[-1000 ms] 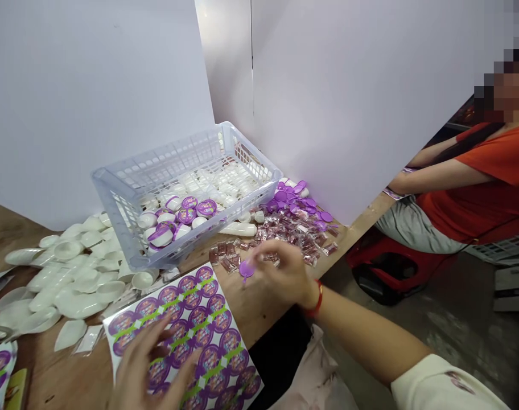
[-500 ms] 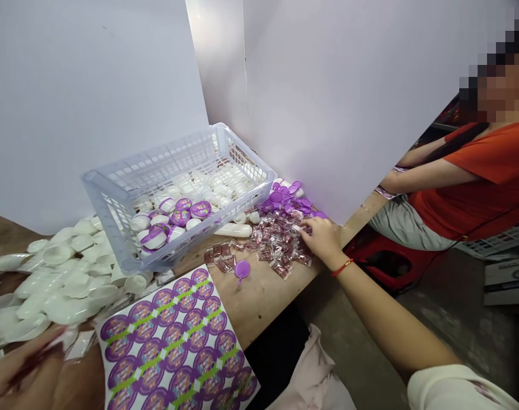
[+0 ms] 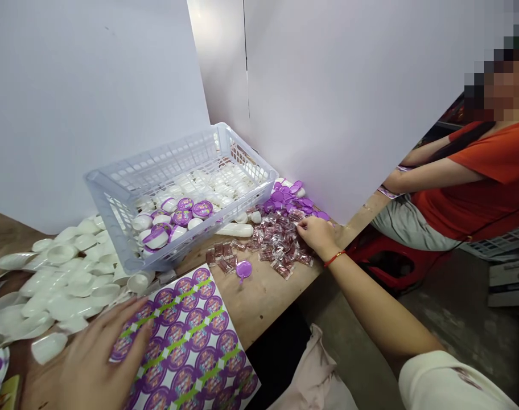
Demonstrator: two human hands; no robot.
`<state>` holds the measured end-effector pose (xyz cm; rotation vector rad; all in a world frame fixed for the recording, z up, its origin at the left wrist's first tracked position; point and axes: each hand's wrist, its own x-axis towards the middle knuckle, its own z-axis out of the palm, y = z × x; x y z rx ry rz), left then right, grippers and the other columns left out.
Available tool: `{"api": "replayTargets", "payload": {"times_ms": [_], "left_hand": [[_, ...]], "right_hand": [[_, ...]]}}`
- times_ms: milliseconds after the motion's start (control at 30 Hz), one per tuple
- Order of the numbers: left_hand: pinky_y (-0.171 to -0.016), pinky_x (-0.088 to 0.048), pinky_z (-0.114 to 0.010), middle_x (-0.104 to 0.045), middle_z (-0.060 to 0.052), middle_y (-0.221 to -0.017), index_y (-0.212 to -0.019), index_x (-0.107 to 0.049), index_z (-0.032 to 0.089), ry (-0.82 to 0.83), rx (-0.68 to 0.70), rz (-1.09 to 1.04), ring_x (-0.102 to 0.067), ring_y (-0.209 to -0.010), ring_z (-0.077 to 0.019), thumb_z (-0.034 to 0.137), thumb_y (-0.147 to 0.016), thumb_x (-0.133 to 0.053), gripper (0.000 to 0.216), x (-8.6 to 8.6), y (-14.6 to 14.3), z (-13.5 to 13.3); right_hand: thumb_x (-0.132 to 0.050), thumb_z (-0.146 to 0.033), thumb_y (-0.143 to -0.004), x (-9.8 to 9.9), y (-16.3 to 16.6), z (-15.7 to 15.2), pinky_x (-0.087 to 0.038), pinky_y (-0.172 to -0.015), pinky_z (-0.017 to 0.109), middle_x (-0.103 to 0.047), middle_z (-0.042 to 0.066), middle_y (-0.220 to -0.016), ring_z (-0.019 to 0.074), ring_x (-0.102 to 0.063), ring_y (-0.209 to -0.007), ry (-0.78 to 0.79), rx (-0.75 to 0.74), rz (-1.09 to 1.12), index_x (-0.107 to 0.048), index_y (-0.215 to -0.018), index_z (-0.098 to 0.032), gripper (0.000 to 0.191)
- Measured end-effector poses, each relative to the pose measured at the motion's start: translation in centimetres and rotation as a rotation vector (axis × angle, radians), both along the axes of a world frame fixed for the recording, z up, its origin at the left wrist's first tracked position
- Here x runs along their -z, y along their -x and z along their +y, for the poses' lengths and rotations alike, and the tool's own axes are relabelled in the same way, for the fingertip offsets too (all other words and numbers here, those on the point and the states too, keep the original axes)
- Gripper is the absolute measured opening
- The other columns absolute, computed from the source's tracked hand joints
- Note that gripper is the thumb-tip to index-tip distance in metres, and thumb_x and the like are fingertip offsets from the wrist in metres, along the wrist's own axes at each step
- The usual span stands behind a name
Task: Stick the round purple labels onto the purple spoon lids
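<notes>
Clear-wrapped sachets (image 3: 280,245) are lying heaped on the bench (image 3: 246,316), seemingly placed for easy reach by the right hand (image 3: 318,234), whose fingertips are meeting at the heap's edge; whether they are pinching anything, I cannot tell. The left hand (image 3: 101,353), fingers spread, is covering the left side of the purple sticker sheet (image 3: 191,347), perhaps steadying it. The sachets are showing glossy, reddish-brown contents.

My corner of a workshop
Heaped white pieces (image 3: 78,279) and a sticker sheet (image 3: 186,359) lie on my wooden table (image 3: 253,307); at right, past a white panel (image 3: 349,102), a co-worker (image 3: 449,199) sits.
</notes>
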<state>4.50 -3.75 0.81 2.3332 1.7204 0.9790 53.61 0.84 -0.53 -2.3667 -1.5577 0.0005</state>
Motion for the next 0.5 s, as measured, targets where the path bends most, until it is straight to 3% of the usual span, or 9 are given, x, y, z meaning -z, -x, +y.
{"api": "replayTargets", "payload": {"times_ms": [133, 200, 267, 300, 333, 400, 500], "left_hand": [[-0.115, -0.049, -0.055, -0.075, -0.007, -0.129, -0.125, -0.071, 0.03, 0.109, 0.061, -0.079, -0.07, -0.12, -0.0333, 0.062, -0.098, -0.055, 0.044, 0.1, -4.5, -2.2], [-0.107, -0.056, -0.05, -0.075, -0.006, -0.133, -0.131, -0.069, 0.033, 0.188, 0.068, -0.151, -0.071, -0.122, -0.0327, 0.061, -0.094, -0.064, 0.047, -0.1, -6.8, -2.8], [-0.102, -0.061, -0.044, -0.068, -0.007, -0.146, -0.146, -0.061, 0.033, 0.289, 0.104, -0.282, -0.07, -0.127, -0.0313, 0.057, -0.092, -0.069, 0.059, -0.7, -9.2, -3.1], [-0.1, -0.062, -0.042, -0.067, -0.007, -0.148, -0.146, -0.061, 0.032, 0.312, 0.159, -0.35, -0.071, -0.124, -0.0299, 0.055, -0.092, -0.071, 0.06, -1.1, -10.3, -3.2], [-0.096, -0.063, -0.039, -0.072, -0.006, -0.14, -0.14, -0.067, 0.032, 0.328, 0.211, -0.395, -0.075, -0.116, -0.0277, 0.053, -0.093, -0.071, 0.051, -1.5, -11.2, -3.3], [-0.09, -0.064, -0.034, -0.08, -0.003, -0.12, -0.118, -0.079, 0.031, 0.322, 0.267, -0.424, -0.078, -0.103, -0.0243, 0.049, -0.095, -0.07, 0.031, -2.3, -12.0, -3.4], [-0.089, -0.062, -0.033, -0.081, -0.002, -0.113, -0.11, -0.082, 0.03, 0.274, 0.153, -0.404, -0.076, -0.1, -0.0244, 0.047, -0.094, -0.072, 0.025, -2.7, -9.7, -2.9]], "right_hand": [[-0.058, -0.021, -0.099, -1.8, 2.8, -1.8, -0.048, -0.093, 0.043, -0.079, 0.013, -0.108, 0.0302, -0.069, -0.104, -0.141, -0.063, 0.058, -0.078, -0.098, -0.018, 0.02], [-0.056, -0.021, -0.101, -3.0, 5.9, -3.7, -0.05, -0.095, 0.041, -0.078, 0.012, -0.11, 0.0275, -0.069, -0.105, -0.209, -0.166, 0.117, -0.075, -0.105, -0.018, 0.02], [-0.059, -0.026, -0.102, -4.4, 9.6, -5.9, -0.053, -0.093, 0.033, -0.079, 0.005, -0.104, 0.0207, -0.071, -0.099, -0.268, -0.357, 0.212, -0.074, -0.101, -0.024, 0.015], [-0.062, -0.027, -0.102, -5.0, 11.4, -6.9, -0.054, -0.089, 0.033, -0.079, 0.005, -0.098, 0.0199, -0.071, -0.093, -0.35, -0.573, 0.376, -0.073, -0.099, -0.023, 0.013], [-0.061, -0.028, -0.103, -5.6, 13.0, -7.7, -0.055, -0.085, 0.032, -0.079, 0.004, -0.094, 0.0189, -0.071, -0.088, -0.398, -0.749, 0.541, -0.073, -0.1, -0.023, 0.013], [-0.061, -0.027, -0.104, -6.4, 15.3, -8.6, -0.056, -0.082, 0.03, -0.078, 0.003, -0.091, 0.0164, -0.071, -0.083, -0.421, -0.917, 0.769, -0.072, -0.1, -0.022, 0.013], [-0.066, -0.033, -0.103, -6.3, 14.5, -7.9, -0.058, -0.088, 0.031, -0.079, 0.005, -0.104, 0.0175, -0.073, -0.094, -0.399, -0.926, 0.86, -0.072, -0.111, -0.022, 0.015]]}}
